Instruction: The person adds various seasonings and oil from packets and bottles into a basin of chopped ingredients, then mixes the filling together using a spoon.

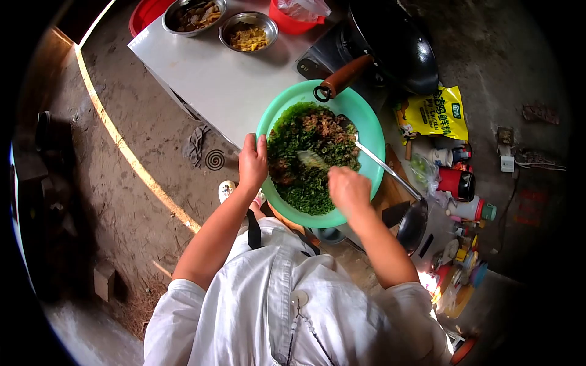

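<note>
A mint-green basin (371, 116) holds chopped dark greens (308, 195) and brownish minced filling (322, 127). My left hand (252, 163) grips the left side of its rim. Over the right part of the mixture, my right hand (349, 188) is closed. A pale, motion-smeared shape (312, 160) lies just left of its fingers; I cannot tell whether it is a spoon tip or something else. A long silver handle (390, 171) crosses the basin's right rim, running down toward a dark ladle bowl (412, 227) outside it.
A black wok (403, 49) sits beyond the basin, its wooden handle (348, 74) overhanging the rim. Two metal bowls of food (194, 15) (248, 32) and a red container (293, 21) stand on the white table (183, 67). To the right are a yellow packet (434, 116) and several jars (455, 183).
</note>
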Action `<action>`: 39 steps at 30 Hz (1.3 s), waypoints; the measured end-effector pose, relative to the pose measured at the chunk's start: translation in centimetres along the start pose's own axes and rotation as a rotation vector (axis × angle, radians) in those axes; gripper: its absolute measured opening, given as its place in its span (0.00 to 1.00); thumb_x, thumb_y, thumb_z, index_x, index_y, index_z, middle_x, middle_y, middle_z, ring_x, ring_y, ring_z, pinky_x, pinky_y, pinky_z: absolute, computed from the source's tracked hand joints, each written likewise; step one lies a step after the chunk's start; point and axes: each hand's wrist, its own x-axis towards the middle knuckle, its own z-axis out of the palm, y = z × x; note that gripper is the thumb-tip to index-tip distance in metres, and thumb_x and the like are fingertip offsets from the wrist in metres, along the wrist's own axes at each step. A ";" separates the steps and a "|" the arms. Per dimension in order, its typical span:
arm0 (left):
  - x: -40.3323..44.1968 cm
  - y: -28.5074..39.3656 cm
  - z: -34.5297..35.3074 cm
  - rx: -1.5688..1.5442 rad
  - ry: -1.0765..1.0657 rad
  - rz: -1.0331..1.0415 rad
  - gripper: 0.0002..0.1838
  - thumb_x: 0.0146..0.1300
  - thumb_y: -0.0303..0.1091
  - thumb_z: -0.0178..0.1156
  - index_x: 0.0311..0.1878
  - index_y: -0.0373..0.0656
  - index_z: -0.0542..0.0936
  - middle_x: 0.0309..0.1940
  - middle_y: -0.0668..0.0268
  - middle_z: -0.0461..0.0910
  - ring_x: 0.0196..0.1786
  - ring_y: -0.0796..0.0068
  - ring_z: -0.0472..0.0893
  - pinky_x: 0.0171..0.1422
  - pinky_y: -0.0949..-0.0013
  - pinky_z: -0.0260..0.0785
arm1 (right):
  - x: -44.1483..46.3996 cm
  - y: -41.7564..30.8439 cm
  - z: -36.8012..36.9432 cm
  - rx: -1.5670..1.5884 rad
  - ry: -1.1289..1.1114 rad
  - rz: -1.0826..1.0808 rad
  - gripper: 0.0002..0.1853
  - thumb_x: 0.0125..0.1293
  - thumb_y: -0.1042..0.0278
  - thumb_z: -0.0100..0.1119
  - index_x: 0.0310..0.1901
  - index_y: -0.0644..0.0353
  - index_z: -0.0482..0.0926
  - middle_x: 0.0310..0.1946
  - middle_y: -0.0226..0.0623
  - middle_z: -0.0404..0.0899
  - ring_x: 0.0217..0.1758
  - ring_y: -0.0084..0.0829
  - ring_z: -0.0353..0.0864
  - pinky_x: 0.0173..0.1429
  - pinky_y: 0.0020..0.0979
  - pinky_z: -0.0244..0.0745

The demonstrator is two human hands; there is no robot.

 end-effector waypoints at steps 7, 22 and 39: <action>0.1 -0.3 0.1 -0.018 -0.018 -0.019 0.15 0.66 0.42 0.46 0.32 0.38 0.65 0.14 0.53 0.67 0.17 0.57 0.67 0.23 0.60 0.59 | 2.0 1.9 6.5 -0.023 -0.037 0.015 0.08 0.53 0.73 0.46 0.24 0.61 0.76 0.25 0.42 0.78 0.28 0.46 0.79 0.32 0.42 0.74; 0.2 -0.4 0.2 -0.005 -0.029 -0.002 0.15 0.66 0.42 0.46 0.32 0.38 0.64 0.14 0.54 0.66 0.17 0.59 0.66 0.24 0.59 0.58 | 0.3 5.1 3.3 -0.043 -0.121 0.227 0.11 0.58 0.66 0.48 0.26 0.58 0.79 0.25 0.47 0.78 0.30 0.47 0.79 0.38 0.43 0.73; 0.1 -0.7 0.4 0.005 -0.030 -0.017 0.15 0.66 0.43 0.46 0.34 0.38 0.67 0.15 0.55 0.68 0.18 0.61 0.68 0.24 0.60 0.59 | 2.4 3.3 2.1 0.128 0.088 0.200 0.08 0.57 0.67 0.49 0.25 0.59 0.76 0.23 0.44 0.77 0.27 0.47 0.77 0.31 0.44 0.72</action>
